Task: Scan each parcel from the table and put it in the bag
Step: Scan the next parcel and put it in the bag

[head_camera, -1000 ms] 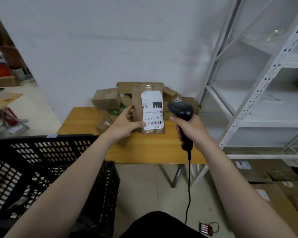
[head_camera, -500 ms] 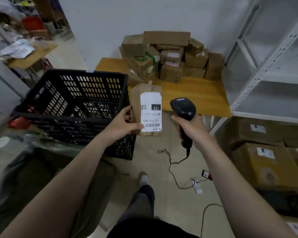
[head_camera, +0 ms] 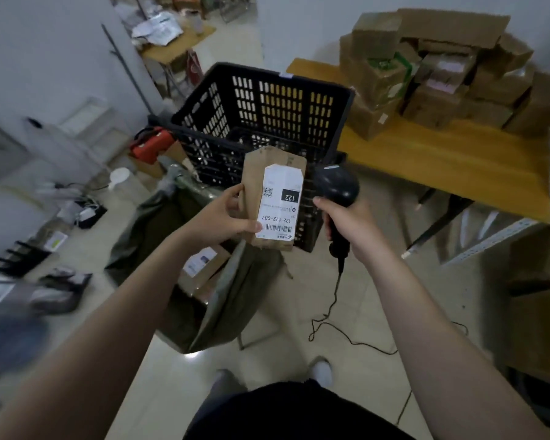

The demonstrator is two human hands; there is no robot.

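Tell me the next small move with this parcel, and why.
Probably lower the left hand and drop the parcel into the green bag. The parcel hangs just above the bag's open mouth, its label facing up beside the scanner in the right hand, so the scan seems done, though I cannot confirm it.

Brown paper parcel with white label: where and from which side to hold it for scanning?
Pinch the brown paper parcel by its bare left edge from the left, as the left hand does: it is thin, its white label fills the right half, and the right hand's black scanner sits there.
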